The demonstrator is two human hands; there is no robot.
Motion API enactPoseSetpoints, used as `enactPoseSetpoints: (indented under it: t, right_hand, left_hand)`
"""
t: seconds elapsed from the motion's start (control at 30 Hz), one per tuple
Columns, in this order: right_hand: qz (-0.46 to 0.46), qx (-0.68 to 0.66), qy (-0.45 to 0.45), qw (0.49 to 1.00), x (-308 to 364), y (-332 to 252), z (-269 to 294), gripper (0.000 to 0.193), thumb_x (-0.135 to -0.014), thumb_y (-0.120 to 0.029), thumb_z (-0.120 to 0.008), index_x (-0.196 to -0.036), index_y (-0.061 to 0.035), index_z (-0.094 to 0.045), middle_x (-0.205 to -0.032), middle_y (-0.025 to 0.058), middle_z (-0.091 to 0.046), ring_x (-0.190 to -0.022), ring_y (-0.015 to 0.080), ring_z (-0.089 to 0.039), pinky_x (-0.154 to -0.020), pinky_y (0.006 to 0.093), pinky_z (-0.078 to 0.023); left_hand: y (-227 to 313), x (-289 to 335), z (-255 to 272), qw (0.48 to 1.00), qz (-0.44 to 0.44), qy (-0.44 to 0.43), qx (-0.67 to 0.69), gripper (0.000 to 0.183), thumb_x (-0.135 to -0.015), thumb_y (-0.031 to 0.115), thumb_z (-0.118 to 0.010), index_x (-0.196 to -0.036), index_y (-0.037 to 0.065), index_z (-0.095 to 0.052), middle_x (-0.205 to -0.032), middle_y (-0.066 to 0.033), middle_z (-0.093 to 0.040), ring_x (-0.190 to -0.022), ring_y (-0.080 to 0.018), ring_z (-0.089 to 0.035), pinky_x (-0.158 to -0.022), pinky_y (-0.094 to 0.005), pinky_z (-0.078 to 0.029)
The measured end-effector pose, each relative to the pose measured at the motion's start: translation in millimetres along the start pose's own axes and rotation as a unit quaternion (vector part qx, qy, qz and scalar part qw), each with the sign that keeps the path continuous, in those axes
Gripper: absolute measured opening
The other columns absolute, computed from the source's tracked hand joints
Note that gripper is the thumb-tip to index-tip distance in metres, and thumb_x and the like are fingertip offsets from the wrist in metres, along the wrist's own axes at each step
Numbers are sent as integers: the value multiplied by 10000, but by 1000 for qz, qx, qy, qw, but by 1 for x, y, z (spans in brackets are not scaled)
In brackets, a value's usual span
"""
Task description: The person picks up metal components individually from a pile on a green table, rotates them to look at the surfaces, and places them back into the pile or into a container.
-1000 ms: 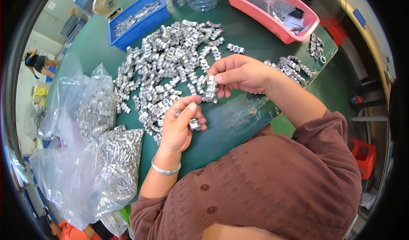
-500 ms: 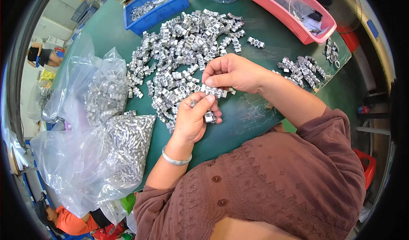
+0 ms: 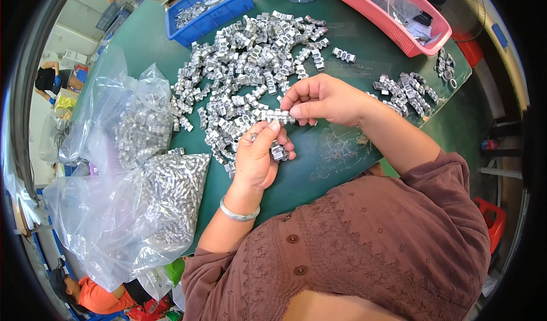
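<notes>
Between my two hands is a short strip of joined silver metal links [image 3: 276, 116]. My left hand [image 3: 255, 160] is closed, its thumb pressing the strip from below. More silver metal pieces [image 3: 279, 152] sit in the curled fingers of that hand. My right hand [image 3: 330, 100] pinches the strip's right end between thumb and fingertips. Just beyond both hands spreads a large heap of similar silver link pieces [image 3: 245, 56] on the green table [image 3: 336, 150].
Clear plastic bags of small metal parts [image 3: 176, 198] lie at the left. A blue bin [image 3: 242, 4] and a pink basket [image 3: 393, 21] stand at the back. Toward the right edge lie assembled link strips [image 3: 405, 93]. Two people are in the background at left.
The strip has shifted left and slightly up over my left thumb. My right hand has moved right and now grips the strip's right end rather than its left part.
</notes>
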State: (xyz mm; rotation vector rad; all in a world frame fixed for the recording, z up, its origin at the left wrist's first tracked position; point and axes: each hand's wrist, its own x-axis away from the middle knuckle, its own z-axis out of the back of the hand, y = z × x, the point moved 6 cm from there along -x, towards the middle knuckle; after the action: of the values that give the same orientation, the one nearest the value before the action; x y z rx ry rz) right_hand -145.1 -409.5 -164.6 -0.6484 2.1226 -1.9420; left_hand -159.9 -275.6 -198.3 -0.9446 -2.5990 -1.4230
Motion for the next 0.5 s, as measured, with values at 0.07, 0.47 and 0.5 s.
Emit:
enactPoseSetpoints:
  t: [0.07, 0.47, 0.5]
  right_hand:
    - [17, 7, 2, 1000, 2, -1, 1, 161, -783, -85, -574, -921, -3, -578, -746, 2, -571, -662, 58, -516, -573, 193, -412]
    - [0, 341, 308, 888, 101, -25, 148, 138, -750, -9, -520, -866, 35, -580, -769, 47, -596, -685, 115, -551, -639, 237, -440]
    - [0, 342, 309, 887, 103, -23, 156, 138, -750, -9, -520, -866, 35, -580, -769, 47, -596, -685, 115, -551, -639, 237, -440]
  left_hand:
    - [0, 0, -3, 1000, 4, -10, 4, 139, -846, 156, -494, -791, 28, -508, -645, -47, -500, -591, -168, -512, -503, -296, -444]
    - [-3, 6, -1, 998, 26, 2, -65, 172, -842, 126, -499, -927, -10, -557, -651, -56, -526, -585, -170, -535, -488, -300, -463]
    - [-2, 4, -1, 998, 27, -1, -64, 170, -842, 125, -498, -925, -10, -558, -652, -56, -526, -584, -170, -534, -487, -300, -463]
